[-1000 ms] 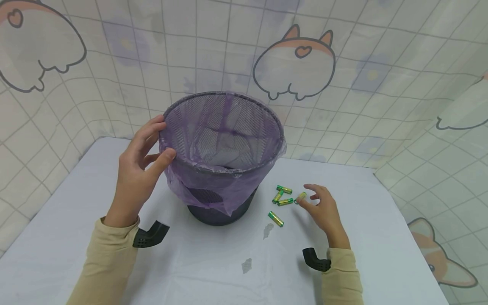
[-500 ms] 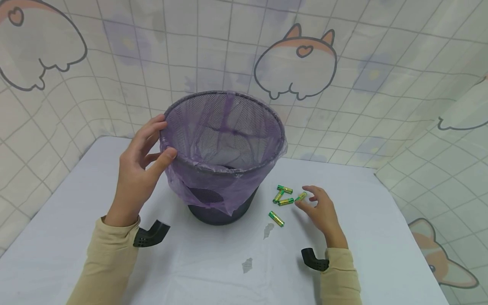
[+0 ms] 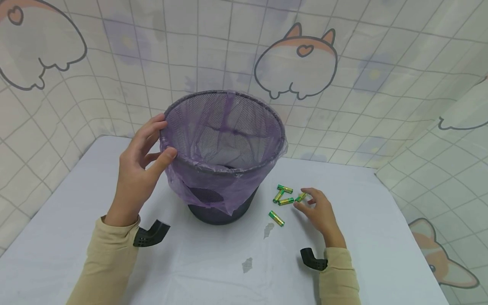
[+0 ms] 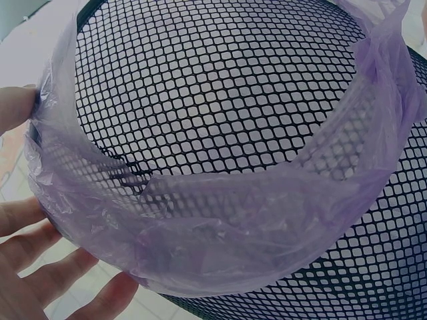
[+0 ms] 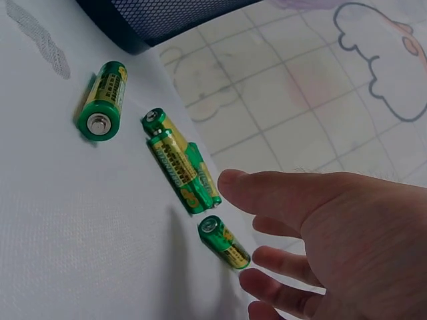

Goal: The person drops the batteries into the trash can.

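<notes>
A black mesh wastebasket [image 3: 215, 214] stands upright, lined with a purple plastic bag [image 3: 228, 190] folded over its rim. My left hand [image 3: 133, 180] holds the left side of that rim, fingertips and thumb against the bag; the left wrist view shows the fingers [image 4: 57, 273] spread along the bag's outer fold. To the right, my right hand [image 3: 320, 212] hovers around a green-and-gold battery [image 5: 225, 243], thumb and fingers parted on either side of it. Close by lie more such batteries, two of them side by side [image 5: 175, 170] in the right wrist view and a separate one [image 3: 276, 218] nearer me.
A white-covered table [image 3: 198, 271] bears everything, with two grey patches on its cover, one patch [image 3: 247, 265] near the front. Behind and beside it hangs a grid-patterned curtain [image 3: 213, 51] with dog drawings. Black wrist mounts [image 3: 151, 234] jut from both sleeves.
My right hand has shifted slightly left and toward me, its fingers staying around the same battery. My left hand remains on the wastebasket rim, and the batteries lie where they were.
</notes>
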Action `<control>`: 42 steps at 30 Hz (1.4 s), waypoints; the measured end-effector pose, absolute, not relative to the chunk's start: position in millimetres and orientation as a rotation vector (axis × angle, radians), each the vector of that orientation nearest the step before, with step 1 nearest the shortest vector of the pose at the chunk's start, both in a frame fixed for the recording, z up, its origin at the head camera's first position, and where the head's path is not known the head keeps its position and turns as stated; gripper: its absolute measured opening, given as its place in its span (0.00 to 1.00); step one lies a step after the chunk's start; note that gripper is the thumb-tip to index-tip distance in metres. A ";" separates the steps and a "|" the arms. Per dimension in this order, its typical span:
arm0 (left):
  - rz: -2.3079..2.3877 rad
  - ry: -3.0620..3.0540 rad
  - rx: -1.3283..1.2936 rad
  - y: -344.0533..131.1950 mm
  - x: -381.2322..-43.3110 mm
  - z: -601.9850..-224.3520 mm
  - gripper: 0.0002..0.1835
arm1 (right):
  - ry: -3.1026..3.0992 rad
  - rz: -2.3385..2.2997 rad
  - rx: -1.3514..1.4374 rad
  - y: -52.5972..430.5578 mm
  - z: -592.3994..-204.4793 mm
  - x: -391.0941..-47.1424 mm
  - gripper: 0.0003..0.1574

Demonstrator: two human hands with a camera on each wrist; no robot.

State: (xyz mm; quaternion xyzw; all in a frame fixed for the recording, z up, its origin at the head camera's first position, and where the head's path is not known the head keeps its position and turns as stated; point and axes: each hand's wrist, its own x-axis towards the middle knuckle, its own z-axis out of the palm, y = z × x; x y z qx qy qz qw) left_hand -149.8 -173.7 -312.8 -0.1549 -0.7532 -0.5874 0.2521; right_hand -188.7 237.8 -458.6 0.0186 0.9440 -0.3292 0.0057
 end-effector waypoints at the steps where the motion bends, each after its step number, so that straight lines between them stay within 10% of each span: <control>1: -1.598 -2.049 -0.420 -173.7 -149.8 -312.7 0.28 | 2.954 -1.031 0.059 237.8 -459.1 -189.0 0.35; 42: -1.604 -2.048 -0.407 -173.7 -150.0 -311.9 0.28 | 2.976 -0.978 0.132 230.5 -471.9 -192.8 0.27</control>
